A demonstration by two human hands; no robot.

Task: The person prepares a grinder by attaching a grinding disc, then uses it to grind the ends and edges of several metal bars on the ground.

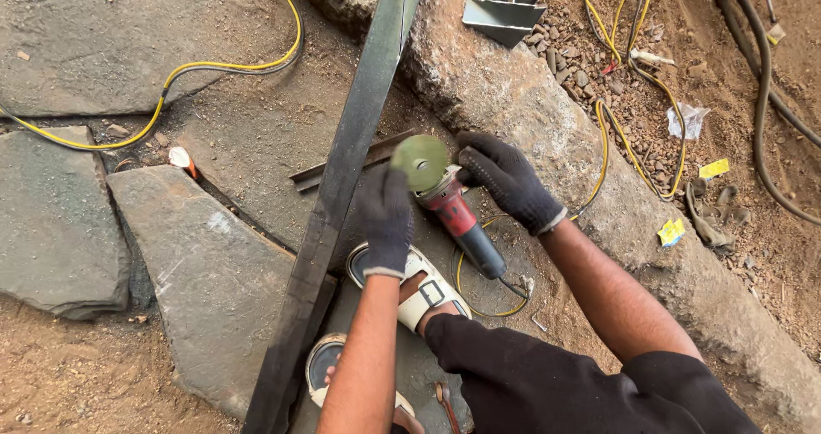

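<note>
Dark trousers (547,383) and two bare forearms fill the near edge, and below them pale sandals (419,293) stand beside and partly on the long steel bar (342,186), probably to pin it against the rock. Right of that bar, the grinder (453,216) lies between both gloved hands. Left hand (386,220) has its fingers curled together over the head just under the disc, likely steadying it. Right hand (509,182) closes on the head from the far side, fingers bent around it; whether it presses a lock I cannot tell. Grinder body is red with a dark blue tail, its disc (420,160) green and face-up, its yellow cable (483,293) looping right of the bar. A short angle piece (351,162) crosses under the bar
</note>
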